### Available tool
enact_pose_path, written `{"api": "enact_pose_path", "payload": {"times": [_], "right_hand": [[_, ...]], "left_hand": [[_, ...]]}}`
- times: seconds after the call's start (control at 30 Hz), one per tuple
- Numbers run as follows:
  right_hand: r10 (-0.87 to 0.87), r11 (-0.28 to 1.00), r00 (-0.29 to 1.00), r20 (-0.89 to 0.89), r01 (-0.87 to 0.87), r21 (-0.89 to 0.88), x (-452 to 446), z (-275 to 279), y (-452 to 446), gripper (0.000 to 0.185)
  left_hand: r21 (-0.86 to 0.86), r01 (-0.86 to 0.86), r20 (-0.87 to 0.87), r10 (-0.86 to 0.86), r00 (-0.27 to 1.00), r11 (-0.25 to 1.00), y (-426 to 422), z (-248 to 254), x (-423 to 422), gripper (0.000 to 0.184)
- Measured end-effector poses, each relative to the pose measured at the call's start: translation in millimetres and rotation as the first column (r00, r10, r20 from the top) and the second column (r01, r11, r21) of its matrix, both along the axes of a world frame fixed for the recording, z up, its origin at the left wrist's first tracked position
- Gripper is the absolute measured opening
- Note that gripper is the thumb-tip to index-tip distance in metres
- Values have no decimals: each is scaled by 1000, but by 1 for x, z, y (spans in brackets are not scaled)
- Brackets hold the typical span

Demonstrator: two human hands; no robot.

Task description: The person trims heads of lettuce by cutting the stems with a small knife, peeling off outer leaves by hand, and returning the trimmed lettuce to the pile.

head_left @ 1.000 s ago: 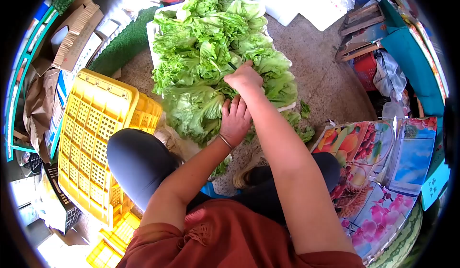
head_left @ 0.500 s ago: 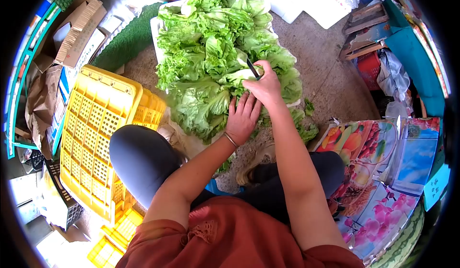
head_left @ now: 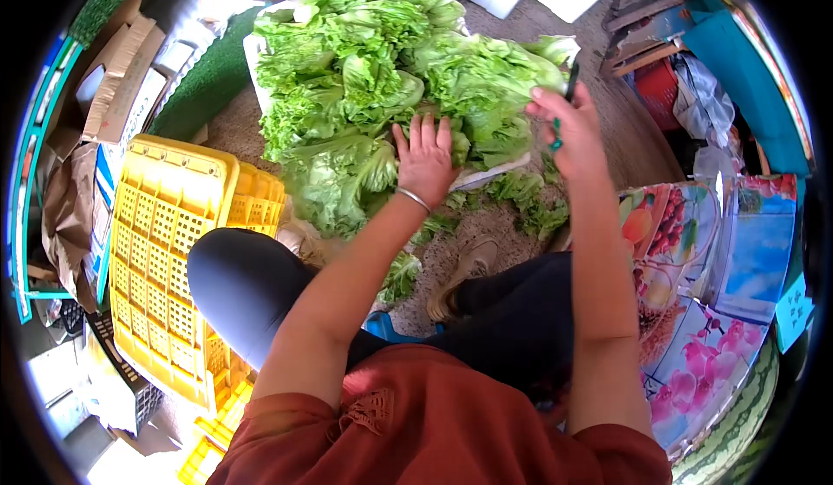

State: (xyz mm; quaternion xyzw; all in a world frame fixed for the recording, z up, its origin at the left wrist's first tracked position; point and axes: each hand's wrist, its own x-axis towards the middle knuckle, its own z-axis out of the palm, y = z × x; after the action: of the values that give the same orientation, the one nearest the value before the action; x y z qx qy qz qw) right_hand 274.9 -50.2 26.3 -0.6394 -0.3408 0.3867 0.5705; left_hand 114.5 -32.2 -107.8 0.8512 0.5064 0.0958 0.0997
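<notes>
The left hand is laid, fingers slightly spread, on frilly green lettuce heads heaped in a white, straight-rimmed tray. A slender black-and-green tool is held in the right hand's curled fingers; whether leaves are also pinched cannot be told. Leaves are best pressed lightly, the tool kept clear of the left fingers.

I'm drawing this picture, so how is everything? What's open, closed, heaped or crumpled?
lettuce: heaped up
tray: mostly covered by lettuce
left hand: open, fingers spread, resting on lettuce
dark tool: held, partly hidden
right hand: closed around dark tool
bracelet: worn, left wrist
yellow crate: not held
brown paper: crumpled
watermelon: partly hidden
</notes>
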Motion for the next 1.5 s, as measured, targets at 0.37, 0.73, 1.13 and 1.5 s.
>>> {"api": "enact_pose_path", "payload": {"times": [0.37,0.73,1.13,1.5], "right_hand": [[2,995,1000,13,-1,-98,55,-8,-60,46],[107,951,988,-107,-133,-278,24,-14,-63,61],[85,967,975,206,-31,-255,34,-9,-66,47],[145,973,968,206,-178,150,2,-13,-65,45]], "left_hand": [[-329,237,1,-251,968,914,30,87,-21,98],[-461,571,886,311,344,680,-8,77,21,52],[-575,682,745,634,209,451,4,75,18,54],[-464,615,877,430,215,637,8,78,14,49]]}}
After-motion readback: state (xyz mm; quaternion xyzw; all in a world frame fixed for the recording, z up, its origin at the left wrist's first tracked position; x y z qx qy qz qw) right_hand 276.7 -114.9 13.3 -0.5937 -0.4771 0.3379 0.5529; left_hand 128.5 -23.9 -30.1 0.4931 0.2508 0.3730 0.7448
